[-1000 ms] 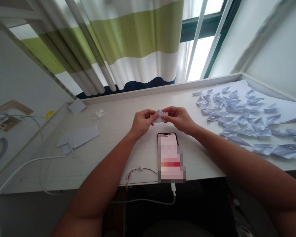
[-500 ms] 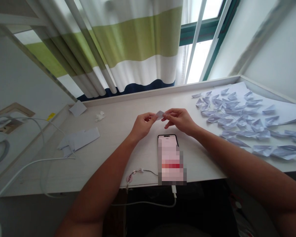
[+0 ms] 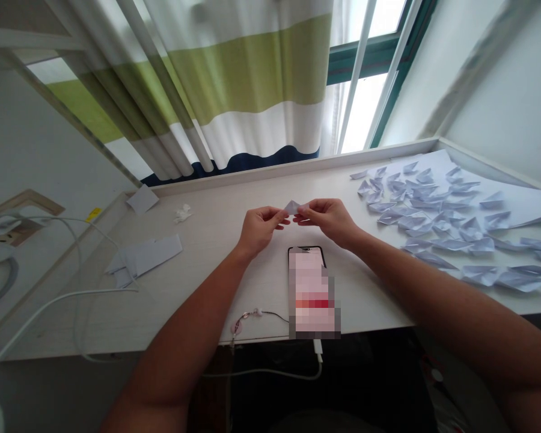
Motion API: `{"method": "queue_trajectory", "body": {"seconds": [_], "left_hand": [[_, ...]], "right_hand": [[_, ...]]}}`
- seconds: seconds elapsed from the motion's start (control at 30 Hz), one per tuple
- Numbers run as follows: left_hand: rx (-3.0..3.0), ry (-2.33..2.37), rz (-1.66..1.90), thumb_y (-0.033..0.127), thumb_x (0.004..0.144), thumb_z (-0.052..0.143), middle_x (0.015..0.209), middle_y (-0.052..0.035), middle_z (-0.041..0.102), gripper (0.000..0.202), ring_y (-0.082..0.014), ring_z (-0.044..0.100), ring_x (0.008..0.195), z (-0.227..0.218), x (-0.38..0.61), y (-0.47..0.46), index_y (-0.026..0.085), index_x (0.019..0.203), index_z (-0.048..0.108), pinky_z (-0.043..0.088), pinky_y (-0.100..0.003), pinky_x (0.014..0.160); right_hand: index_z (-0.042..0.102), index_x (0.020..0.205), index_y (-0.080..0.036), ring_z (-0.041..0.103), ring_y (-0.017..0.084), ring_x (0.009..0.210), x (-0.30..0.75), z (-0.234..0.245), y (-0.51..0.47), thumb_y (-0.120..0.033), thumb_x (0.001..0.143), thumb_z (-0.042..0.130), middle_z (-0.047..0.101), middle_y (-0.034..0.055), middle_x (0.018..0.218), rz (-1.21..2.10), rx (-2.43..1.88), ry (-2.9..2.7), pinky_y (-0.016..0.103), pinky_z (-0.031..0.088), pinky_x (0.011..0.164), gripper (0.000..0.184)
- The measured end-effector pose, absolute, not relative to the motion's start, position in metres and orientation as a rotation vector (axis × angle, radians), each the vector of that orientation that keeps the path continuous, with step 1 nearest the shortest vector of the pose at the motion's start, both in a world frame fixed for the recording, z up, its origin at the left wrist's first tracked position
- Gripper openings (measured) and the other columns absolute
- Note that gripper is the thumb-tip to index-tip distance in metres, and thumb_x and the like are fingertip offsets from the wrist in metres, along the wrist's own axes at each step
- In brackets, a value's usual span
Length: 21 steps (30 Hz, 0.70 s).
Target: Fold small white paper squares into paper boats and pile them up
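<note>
Holding a small folded paper (image 3: 292, 208) in two hands, at the middle of the white counter (image 3: 211, 231). Pinching one side at 9 o'clock with the left hand (image 3: 258, 227), with thumb and fingers (image 3: 278, 218) pressed on the paper. Pinching the other side at 3 o'clock with the right hand (image 3: 332, 220) in the same way. Curling the rest of the fingers underneath. Pointing the paper's tip to 12 o'clock. Cannot tell about touching the counter or being just above.

Going around from that paper like a clock now. Can see a phone (image 3: 309, 270) at 6 o'clock, lying flat near the hands, with a partly blurred screen. Can see a white plug (image 3: 318, 349) at the phone's near end. Can see a beaded string (image 3: 237, 328) at 7 o'clock, beside the phone. Can spot lots of folded papers (image 3: 444, 221) at 3 o'clock, some on a big white sheet (image 3: 529, 201) and some on the counter. Can find flat papers (image 3: 160, 252) between 8 and 9 o'clock. At 9 o'clock, can see a crumpled bit of paper (image 3: 183, 213), and farther out a square paper (image 3: 143, 199). At 12 o'clock, can see a striped curtain (image 3: 261, 78), with a window (image 3: 365, 111) at 1 o'clock.
</note>
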<state>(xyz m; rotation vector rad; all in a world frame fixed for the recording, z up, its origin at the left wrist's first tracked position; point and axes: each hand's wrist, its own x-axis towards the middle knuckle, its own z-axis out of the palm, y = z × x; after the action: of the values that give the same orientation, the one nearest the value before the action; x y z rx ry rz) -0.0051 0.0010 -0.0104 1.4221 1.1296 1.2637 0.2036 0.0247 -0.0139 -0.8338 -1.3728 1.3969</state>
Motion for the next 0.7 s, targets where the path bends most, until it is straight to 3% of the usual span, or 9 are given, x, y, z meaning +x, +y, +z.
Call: {"method": "queue_trajectory", "body": {"seconds": [0.23, 0.43, 0.57, 0.7], "left_hand": [[1.342, 1.097, 1.336, 0.053, 0.077, 0.096, 0.085, -0.0076, 0.082, 0.043, -0.0222, 0.081, 0.084, -0.0119, -0.0024, 0.0038, 0.016, 0.091, 0.078, 0.064, -0.036, 0.079], [1.307, 1.014, 1.442, 0.035, 0.074, 0.099, 0.082, -0.0005, 0.079, 0.048, -0.0163, 0.076, 0.074, -0.0117, -0.0014, 0.0038, 0.019, 0.11, 0.07, 0.062, -0.033, 0.079], [1.35, 1.05, 1.404, 0.033, 0.077, 0.095, 0.088, -0.003, 0.08, 0.039, -0.0143, 0.073, 0.073, -0.0119, -0.0005, 0.0023, 0.017, 0.107, 0.076, 0.061, -0.031, 0.076], [1.478, 1.051, 1.295, 0.04, 0.079, 0.094, 0.084, -0.0045, 0.08, 0.03, -0.0152, 0.071, 0.075, -0.0114, -0.0029, 0.002, 0.017, 0.092, 0.082, 0.058, -0.031, 0.075]], "right_hand": [[0.079, 0.087, -0.019, 0.083, 0.023, 0.082, 0.2017, -0.0191, 0.0271, -0.064, 0.069, 0.101, 0.084, 0.0072, 0.085, 1.349, -0.778, -1.378, 0.044, 0.071, 0.089, 0.053], [0.074, 0.114, -0.022, 0.083, 0.024, 0.083, 0.2032, -0.0216, 0.0287, -0.057, 0.071, 0.102, 0.083, 0.0016, 0.081, 1.303, -0.72, -1.418, 0.045, 0.068, 0.087, 0.062], [0.079, 0.102, -0.02, 0.082, 0.023, 0.085, 0.204, -0.0217, 0.0292, -0.058, 0.073, 0.1, 0.084, 0.0061, 0.09, 1.291, -0.706, -1.489, 0.045, 0.067, 0.088, 0.052], [0.082, 0.098, -0.019, 0.079, 0.021, 0.081, 0.2048, -0.0207, 0.0285, -0.059, 0.079, 0.096, 0.083, 0.0068, 0.087, 1.25, -0.706, -1.568, 0.041, 0.066, 0.083, 0.047]]}}
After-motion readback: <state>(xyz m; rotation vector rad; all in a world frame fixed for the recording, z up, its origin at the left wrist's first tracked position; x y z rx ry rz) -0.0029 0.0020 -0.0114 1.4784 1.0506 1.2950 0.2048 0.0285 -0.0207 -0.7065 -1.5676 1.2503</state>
